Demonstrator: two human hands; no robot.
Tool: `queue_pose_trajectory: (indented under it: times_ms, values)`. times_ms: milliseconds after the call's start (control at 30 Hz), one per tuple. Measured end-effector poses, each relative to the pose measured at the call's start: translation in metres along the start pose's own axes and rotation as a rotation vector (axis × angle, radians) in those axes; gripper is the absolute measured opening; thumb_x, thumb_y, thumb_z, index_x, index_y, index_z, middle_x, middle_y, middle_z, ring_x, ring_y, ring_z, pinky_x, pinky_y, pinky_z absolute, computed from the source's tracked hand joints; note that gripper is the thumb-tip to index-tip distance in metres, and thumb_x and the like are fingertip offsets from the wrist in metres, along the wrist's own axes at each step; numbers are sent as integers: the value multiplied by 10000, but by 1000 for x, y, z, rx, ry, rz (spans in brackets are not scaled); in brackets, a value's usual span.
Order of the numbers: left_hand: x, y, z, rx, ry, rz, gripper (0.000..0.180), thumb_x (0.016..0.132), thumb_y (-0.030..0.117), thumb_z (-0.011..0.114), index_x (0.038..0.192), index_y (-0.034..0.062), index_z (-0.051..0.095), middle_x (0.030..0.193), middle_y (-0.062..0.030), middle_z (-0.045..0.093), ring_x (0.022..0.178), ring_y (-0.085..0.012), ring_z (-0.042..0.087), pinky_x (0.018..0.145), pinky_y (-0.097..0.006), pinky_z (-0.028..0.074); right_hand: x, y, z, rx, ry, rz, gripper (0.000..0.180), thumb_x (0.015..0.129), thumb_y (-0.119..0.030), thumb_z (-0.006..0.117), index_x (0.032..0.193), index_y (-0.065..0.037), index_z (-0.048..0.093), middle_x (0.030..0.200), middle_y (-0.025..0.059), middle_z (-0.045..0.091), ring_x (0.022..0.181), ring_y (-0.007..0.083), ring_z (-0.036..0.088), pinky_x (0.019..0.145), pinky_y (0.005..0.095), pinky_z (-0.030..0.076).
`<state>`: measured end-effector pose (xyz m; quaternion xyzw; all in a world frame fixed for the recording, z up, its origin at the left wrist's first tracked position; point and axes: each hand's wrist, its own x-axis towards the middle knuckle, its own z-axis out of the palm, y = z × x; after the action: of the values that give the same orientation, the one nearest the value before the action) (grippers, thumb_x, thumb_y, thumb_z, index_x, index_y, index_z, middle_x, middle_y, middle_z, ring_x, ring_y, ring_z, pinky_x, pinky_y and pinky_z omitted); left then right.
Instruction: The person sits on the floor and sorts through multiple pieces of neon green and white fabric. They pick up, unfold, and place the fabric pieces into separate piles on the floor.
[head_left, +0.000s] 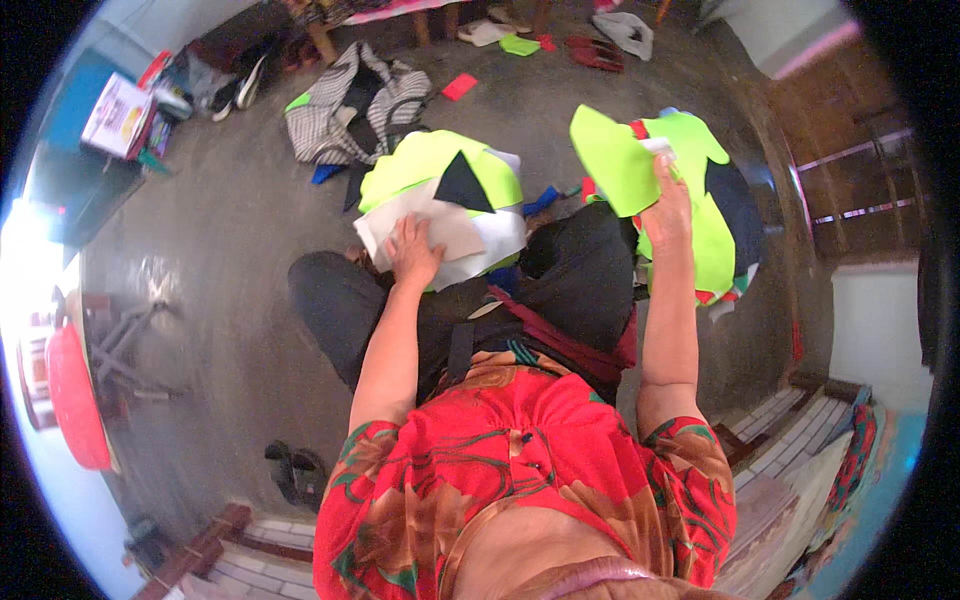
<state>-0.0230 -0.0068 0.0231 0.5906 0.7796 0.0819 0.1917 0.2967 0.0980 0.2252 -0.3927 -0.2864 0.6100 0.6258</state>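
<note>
I sit on the floor in dark trousers and a red patterned top. My left hand [413,252] presses flat on a white fabric piece [450,235] that tops a pile of neon green cut pieces [425,160]; a black triangular piece [462,185] lies on that pile. My right hand [667,195] is raised and grips a neon green fabric piece [612,160] by its edge, together with a small white scrap. Behind it lies a second heap of neon green and black pieces [715,240] on the floor to my right.
A striped black-and-white cloth [350,105] lies on the concrete floor ahead. Red scraps [460,86], shoes [595,52] and a wooden bench leg are farther back. A red basin [72,400] stands at the left, sandals [295,472] near my left, and brick edging along the bottom.
</note>
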Motion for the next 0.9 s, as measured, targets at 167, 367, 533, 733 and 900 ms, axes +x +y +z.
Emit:
queue_pose_trajectory:
  times_ms: [167,367,533,733,900]
  values:
    - [-1,2,-2,-14,-25,-29,628,796,344,610,1339,144,366,1472,-69,188,1371,-244,115,1068,-530,121,33,76,-1,-91,-203,225,237,899,-195,560,1057,-18,564,986,51,614,892,152,591,802,300,476]
    - [0,-3,-1,-14,-34,-52,634,797,357,598,1350,162,356,1477,-65,179,1377,-230,101,1074,-522,112,59,83,52,-544,-262,-131,231,912,-196,548,1073,-41,608,933,12,620,859,80,552,778,240,434]
    - [0,-3,6,-16,27,-35,656,767,371,620,1335,150,377,1470,-50,202,1370,-246,138,1065,-530,142,66,131,56,-761,-645,-389,282,865,40,495,1062,-103,636,1088,-1,621,1116,163,523,1014,291,333]
    - [-1,-3,2,-11,2,-28,632,780,364,601,1329,151,371,1460,-60,195,1364,-265,139,1060,-538,147,19,214,6,-1837,-1058,-139,528,767,-380,651,1246,-210,508,1409,99,315,1326,321,245,1001,535,318]
    - [0,0,4,-20,35,-10,633,772,349,617,1322,153,374,1454,-62,203,1363,-263,140,1056,-549,147,7,218,7,-1856,-1173,-80,663,764,-391,665,1342,-217,391,1456,101,209,1348,304,185,1000,523,305]
